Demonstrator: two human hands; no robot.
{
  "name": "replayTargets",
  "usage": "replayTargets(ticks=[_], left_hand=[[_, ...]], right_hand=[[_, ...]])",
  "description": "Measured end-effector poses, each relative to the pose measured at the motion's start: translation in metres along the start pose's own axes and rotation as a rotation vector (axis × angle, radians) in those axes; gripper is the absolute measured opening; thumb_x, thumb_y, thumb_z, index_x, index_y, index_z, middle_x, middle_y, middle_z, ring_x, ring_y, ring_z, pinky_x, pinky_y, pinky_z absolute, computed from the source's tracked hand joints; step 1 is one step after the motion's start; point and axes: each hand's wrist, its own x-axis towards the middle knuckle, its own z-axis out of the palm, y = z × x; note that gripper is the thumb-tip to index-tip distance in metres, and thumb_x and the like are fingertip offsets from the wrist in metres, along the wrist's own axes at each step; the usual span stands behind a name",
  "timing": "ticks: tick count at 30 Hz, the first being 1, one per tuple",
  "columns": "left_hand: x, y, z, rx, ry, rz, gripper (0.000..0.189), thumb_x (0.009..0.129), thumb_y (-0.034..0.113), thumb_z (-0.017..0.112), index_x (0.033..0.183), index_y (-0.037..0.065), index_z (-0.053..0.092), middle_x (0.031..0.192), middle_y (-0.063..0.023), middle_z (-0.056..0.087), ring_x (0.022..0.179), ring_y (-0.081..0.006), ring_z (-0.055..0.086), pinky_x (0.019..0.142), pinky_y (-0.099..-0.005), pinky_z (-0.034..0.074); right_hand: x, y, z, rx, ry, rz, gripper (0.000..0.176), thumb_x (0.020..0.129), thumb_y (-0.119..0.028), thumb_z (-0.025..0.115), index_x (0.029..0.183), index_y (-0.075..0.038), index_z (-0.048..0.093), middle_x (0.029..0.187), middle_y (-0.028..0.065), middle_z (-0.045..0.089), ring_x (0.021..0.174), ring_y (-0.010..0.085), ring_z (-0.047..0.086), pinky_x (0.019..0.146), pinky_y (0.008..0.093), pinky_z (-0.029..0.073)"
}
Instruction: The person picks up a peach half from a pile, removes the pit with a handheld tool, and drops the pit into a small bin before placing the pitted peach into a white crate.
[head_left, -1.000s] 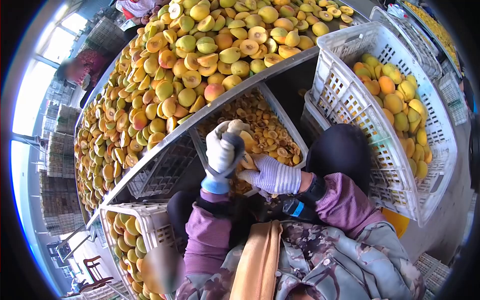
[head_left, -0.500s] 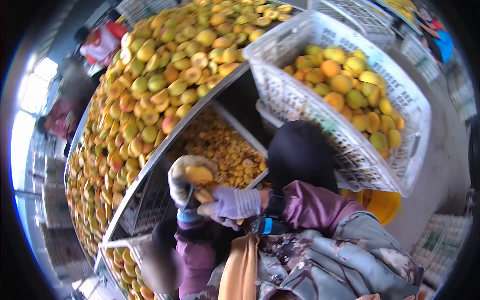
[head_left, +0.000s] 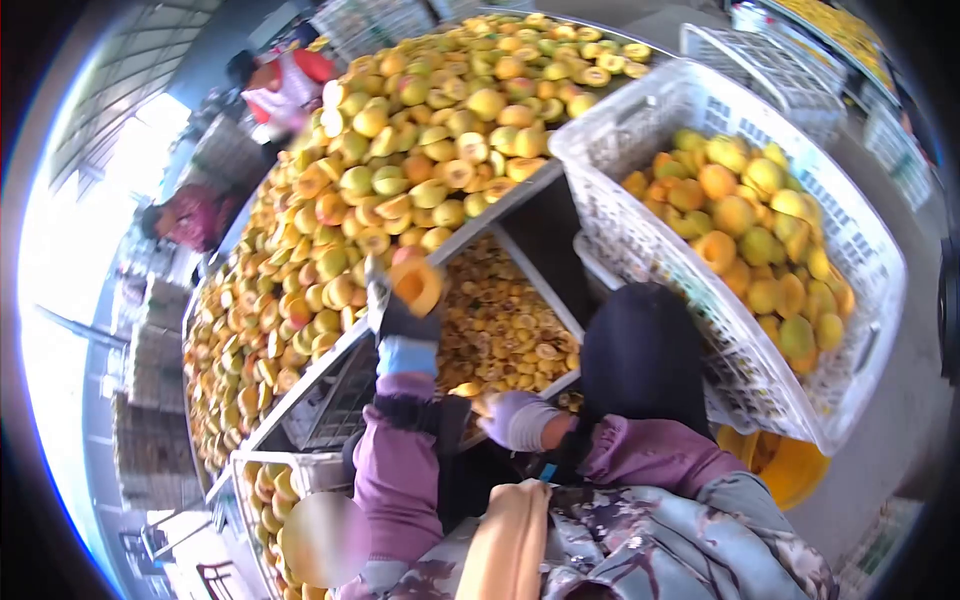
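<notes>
My left hand (head_left: pixel 395 310), in a dark glove with a blue cuff, reaches to the metal edge of the fruit table. It holds a peach half (head_left: pixel 418 288), with the orange hollow of the cut side facing up. My right hand (head_left: pixel 518 420), in a lavender glove, is lower, near my lap, with its fingers curled. At its blurred fingertips shows an orange-yellow piece of peach (head_left: pixel 465 390). Beyond my hands, a large heap of peach halves (head_left: pixel 400 180) covers the table. Below the edge, a bin of small peach scraps and pits (head_left: pixel 505 320) lies between them.
A white plastic crate (head_left: pixel 720 330) holding peaches stands at my right, above a yellow bucket (head_left: pixel 790 470). Another crate of peaches (head_left: pixel 270 500) is at lower left. Co-workers (head_left: pixel 285 90) sit across the heap. My dark-clad knee (head_left: pixel 645 350) rises beside the scrap bin.
My hands have moved apart. The left hand has gone forward to the table edge with the peach half, while the right hand stays low near my lap. The view has shifted.
</notes>
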Motion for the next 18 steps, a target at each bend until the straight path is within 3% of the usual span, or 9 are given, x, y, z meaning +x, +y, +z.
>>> replayTargets(ticks=[2, 3, 4, 6, 7, 8, 10, 12, 18], left_hand=[[0.042, 0.094, -0.011, -0.12, -0.011, 0.006, 0.056, 0.086, 0.026, 0.066, 0.128, -0.004, 0.044, 0.103, -0.0181, 0.062, 0.096, -0.0255, 0.063, 0.085, -0.0382, 0.051], [0.056, 0.114, -0.006, -0.102, -0.001, 0.004, 0.056, 0.086, 0.026, 0.066, 0.128, -0.004, 0.044, 0.103, -0.0181, 0.062, 0.096, -0.0255, 0.063, 0.085, -0.0382, 0.051], [0.07, 0.13, 0.001, -0.477, -0.14, -0.129, 0.053, 0.09, 0.033, 0.059, 0.129, -0.001, 0.045, 0.109, -0.0148, 0.062, 0.1, -0.0244, 0.062, 0.087, -0.0364, 0.05], [0.092, 0.141, 0.012, -1.23, -0.418, -0.4, 0.053, 0.097, 0.046, 0.045, 0.129, 0.004, 0.047, 0.122, -0.0084, 0.06, 0.107, -0.0223, 0.059, 0.09, -0.033, 0.048], [0.1, 0.106, 0.018, -0.855, -0.371, -0.121, 0.049, 0.097, 0.044, 0.048, 0.125, 0.004, 0.054, 0.128, -0.0071, 0.057, 0.11, -0.0234, 0.058, 0.09, -0.0366, 0.048], [0.109, 0.072, 0.019, -0.776, -0.432, -0.27, 0.046, 0.093, 0.042, 0.053, 0.124, 0.009, 0.057, 0.124, -0.0105, 0.06, 0.109, -0.0268, 0.06, 0.09, -0.0376, 0.048], [0.114, 0.019, 0.014, 0.191, -0.496, -0.088, 0.048, 0.087, 0.044, 0.056, 0.124, 0.014, 0.059, 0.119, -0.0164, 0.062, 0.109, -0.0307, 0.06, 0.091, -0.0384, 0.048], [0.105, -0.016, 0.009, 0.608, -0.653, -0.194, 0.042, 0.081, 0.04, 0.056, 0.112, 0.014, 0.065, 0.106, -0.0178, 0.067, 0.102, -0.036, 0.062, 0.09, -0.0404, 0.049], [0.105, -0.055, 0.019, 0.583, -0.853, -0.331, 0.043, 0.077, 0.041, 0.057, 0.106, 0.012, 0.068, 0.106, -0.0179, 0.067, 0.103, -0.0317, 0.063, 0.089, -0.04, 0.05]], right_hand=[[0.003, 0.0, -0.002, -0.078, 0.133, 0.104, 0.032, 0.087, -0.028, 0.052, 0.102, -0.003, 0.063, 0.075, 0.0215, 0.066, 0.07, 0.0377, 0.065, 0.061, 0.0488, 0.051], [0.01, 0.012, 0.013, -0.19, 0.142, 0.017, 0.029, 0.087, -0.027, 0.053, 0.084, -0.003, 0.068, 0.068, 0.018, 0.066, 0.065, 0.0354, 0.066, 0.056, 0.0494, 0.05], [0.007, 0.005, 0.004, -0.28, 0.135, -0.021, 0.033, 0.086, -0.027, 0.053, 0.067, -0.004, 0.068, 0.067, 0.0168, 0.065, 0.061, 0.0339, 0.065, 0.054, 0.0492, 0.049], [0.005, -0.011, -0.012, -0.201, 0.303, -0.069, 0.023, 0.086, -0.024, 0.054, 0.079, -0.005, 0.065, 0.065, 0.0155, 0.064, 0.057, 0.0335, 0.063, 0.051, 0.0488, 0.048], [0.004, -0.015, -0.019, -0.113, 0.427, -0.092, 0.019, 0.085, -0.023, 0.055, 0.085, -0.006, 0.062, 0.063, 0.0146, 0.063, 0.056, 0.0332, 0.062, 0.05, 0.0478, 0.047], [0.006, -0.016, -0.025, -0.022, 0.549, -0.118, 0.016, 0.085, -0.022, 0.055, 0.091, -0.007, 0.058, 0.061, 0.0138, 0.062, 0.054, 0.0329, 0.061, 0.048, 0.0469, 0.047], [0.013, 0.011, -0.011, -0.237, 0.346, -0.046, 0.015, 0.086, -0.018, 0.052, 0.097, -0.007, 0.053, 0.057, 0.0118, 0.061, 0.052, 0.0308, 0.063, 0.046, 0.045, 0.047], [0.009, 0.014, -0.009, -0.352, 0.197, 0.039, 0.018, 0.087, -0.018, 0.051, 0.099, -0.004, 0.052, 0.056, 0.0115, 0.062, 0.051, 0.028, 0.064, 0.044, 0.0445, 0.046], [0.024, 0.01, -0.011, -0.434, 0.036, 0.052, 0.026, 0.093, -0.024, 0.048, 0.104, 0.0, 0.044, 0.062, 0.0136, 0.064, 0.058, 0.0303, 0.066, 0.048, 0.0447, 0.047]])
